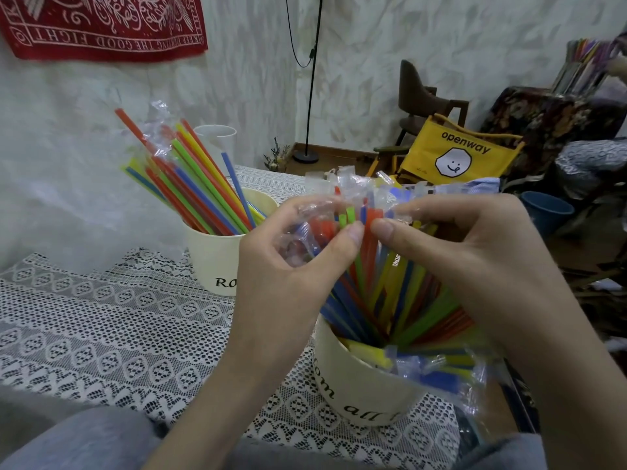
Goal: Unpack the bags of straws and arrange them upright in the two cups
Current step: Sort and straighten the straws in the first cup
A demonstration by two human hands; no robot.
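Straws (390, 290) in the near cup (356, 378) are what both hands are working on, and that cup stands by the near edge of the table (101, 334), close to the right corner. Their long axes fan up and away from the cup's mouth, tops still wrapped in clear film, and a few wrapped ones lie sideways over the rim at the right. Above the cup the left hand (288, 266) curls round a bunch of wrapped tops, thumb pressed to an orange straw; the right hand (458, 252) meets it thumb to thumb and pinches the same cluster from the other side. So the tops lie directly between the two hands, neither hand clearly nearer, and any pull on the film would probably have to run upward along the straws. Farther back, toward the table's middle, the far cup (217, 262) holds more straws leaning left, some still in wrap. Behind it a white cup (217, 137) stands near the far edge.
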